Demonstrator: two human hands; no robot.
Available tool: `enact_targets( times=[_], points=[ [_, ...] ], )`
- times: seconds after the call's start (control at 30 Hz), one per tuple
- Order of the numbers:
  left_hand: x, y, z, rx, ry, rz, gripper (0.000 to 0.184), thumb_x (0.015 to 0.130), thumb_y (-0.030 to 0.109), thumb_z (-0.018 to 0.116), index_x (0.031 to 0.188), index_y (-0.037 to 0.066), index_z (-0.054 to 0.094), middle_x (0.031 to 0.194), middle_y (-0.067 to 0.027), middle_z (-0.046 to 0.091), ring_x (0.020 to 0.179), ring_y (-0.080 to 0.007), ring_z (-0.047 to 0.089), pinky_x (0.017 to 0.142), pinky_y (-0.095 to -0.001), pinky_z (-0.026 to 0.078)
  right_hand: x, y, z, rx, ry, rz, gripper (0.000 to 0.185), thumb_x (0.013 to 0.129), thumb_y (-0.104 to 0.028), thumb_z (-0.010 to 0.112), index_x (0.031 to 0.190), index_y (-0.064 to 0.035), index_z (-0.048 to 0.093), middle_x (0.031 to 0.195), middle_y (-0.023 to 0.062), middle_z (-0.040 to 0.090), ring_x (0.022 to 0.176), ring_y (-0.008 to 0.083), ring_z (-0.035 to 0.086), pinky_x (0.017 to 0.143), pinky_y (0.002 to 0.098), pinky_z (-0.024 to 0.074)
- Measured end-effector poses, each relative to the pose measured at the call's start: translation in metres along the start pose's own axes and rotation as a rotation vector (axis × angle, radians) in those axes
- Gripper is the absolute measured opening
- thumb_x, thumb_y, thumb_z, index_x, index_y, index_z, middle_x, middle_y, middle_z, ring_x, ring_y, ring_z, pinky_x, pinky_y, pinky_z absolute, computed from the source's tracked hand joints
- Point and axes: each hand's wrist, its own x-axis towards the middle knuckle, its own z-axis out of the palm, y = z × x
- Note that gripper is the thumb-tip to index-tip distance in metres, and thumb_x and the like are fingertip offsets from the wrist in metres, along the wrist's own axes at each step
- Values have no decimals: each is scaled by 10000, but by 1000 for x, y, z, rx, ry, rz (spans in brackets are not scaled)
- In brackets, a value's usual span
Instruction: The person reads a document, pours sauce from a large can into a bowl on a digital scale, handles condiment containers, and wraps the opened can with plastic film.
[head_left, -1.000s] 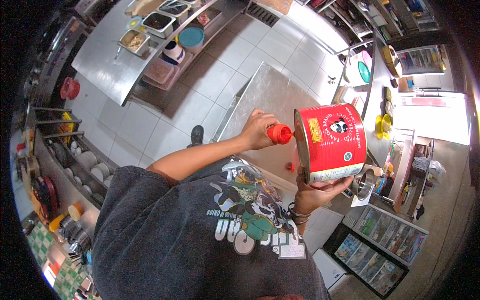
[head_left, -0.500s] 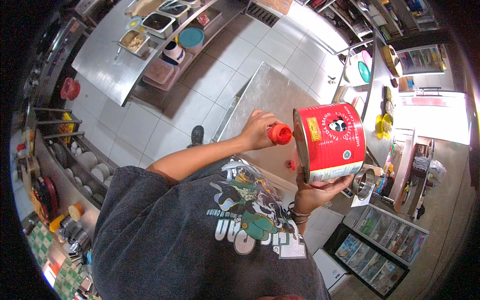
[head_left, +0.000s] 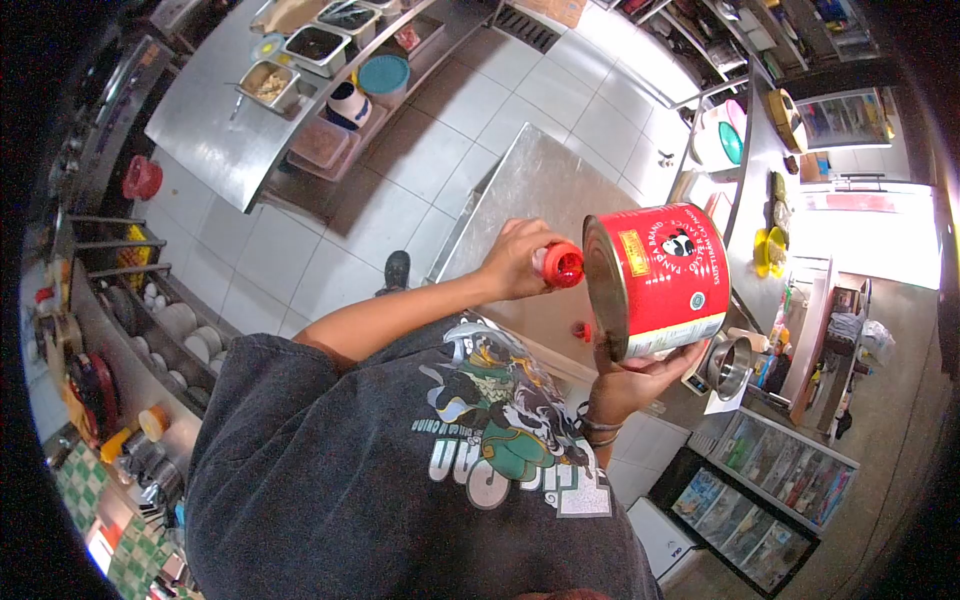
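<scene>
My left hand (head_left: 518, 258) is wrapped round a red squeeze bottle (head_left: 552, 264), tipped so that its open mouth faces the can. My right hand (head_left: 640, 382) supports a large red oyster sauce can (head_left: 672, 275) from below, fingers along its underside. The can is tilted, its rimmed end beside the bottle's mouth with a narrow gap between them. The can's opening and its contents are hidden from this angle. Below the two, a small red piece, perhaps the bottle's cap (head_left: 581, 330), lies on the steel table (head_left: 535, 185).
A metal bowl (head_left: 735, 366) stands right of my right hand. At upper left, a steel counter (head_left: 205, 135) carries metal food pans (head_left: 318, 50). Stacked plates (head_left: 180, 325) fill a rack at left. A counter (head_left: 752, 190) with bowls runs along the right.
A thin dark trickle between the can and the bottle's mouth no longer shows. The can has shifted slightly left, and the bottle's mouth has turned a little more toward it.
</scene>
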Motion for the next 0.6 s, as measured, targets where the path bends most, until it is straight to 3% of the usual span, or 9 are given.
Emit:
enact_targets(
  times=[0.13,0.23,0.27,0.33,0.43,0.53,0.6],
  points=[
    [-1,0,-4,1,-15,-17,606,582,231,927,1130,163,678,1000,-51,631,986,-268,591,910,-398,408,1,10,-1,131,-71,135,1220,621,-10,903,1571,-13,138,1568,158,290,1425,284,339,1195,440,272],
    [-2,-1,-8,-5,-41,-10,624,573,236,928,1140,163,678,1011,-58,628,995,-280,589,915,-407,410,4,11,3,199,-77,230,1096,665,74,817,1553,17,178,1495,153,368,1346,280,444,1097,410,425],
    [-3,1,-8,11,-55,-30,628,571,234,927,1142,158,677,1014,-62,628,1004,-285,589,919,-411,410,6,15,2,202,-78,233,1096,665,74,817,1553,17,178,1495,153,368,1346,280,444,1097,410,425],
    [-5,0,-8,30,-72,-51,631,569,233,926,1143,153,677,1018,-66,629,1013,-290,588,923,-414,411,11,26,-4,270,-116,448,1065,681,104,766,1548,-32,163,1479,137,416,1302,289,514,1017,398,508],
    [-14,-9,-3,33,-73,-92,646,533,218,919,1130,152,684,1024,-61,616,1037,-283,581,955,-424,394,13,49,-7,353,-183,525,1007,704,90,738,1537,-26,185,1441,134,444,1274,271,529,946,367,541],
    [-21,-15,-2,38,-111,-123,632,552,216,903,1139,138,682,1031,-75,621,1046,-300,584,961,-424,395,8,65,-1,424,-153,511,849,761,121,663,1499,-27,270,1355,119,500,1172,236,591,895,297,558],
    [-27,-24,-2,63,-156,-128,619,587,275,908,1145,129,683,1048,-95,645,1037,-313,597,933,-421,420,7,84,0,421,-177,562,830,767,125,660,1490,-35,283,1351,116,507,1164,234,598,879,311,573]
  ],
)
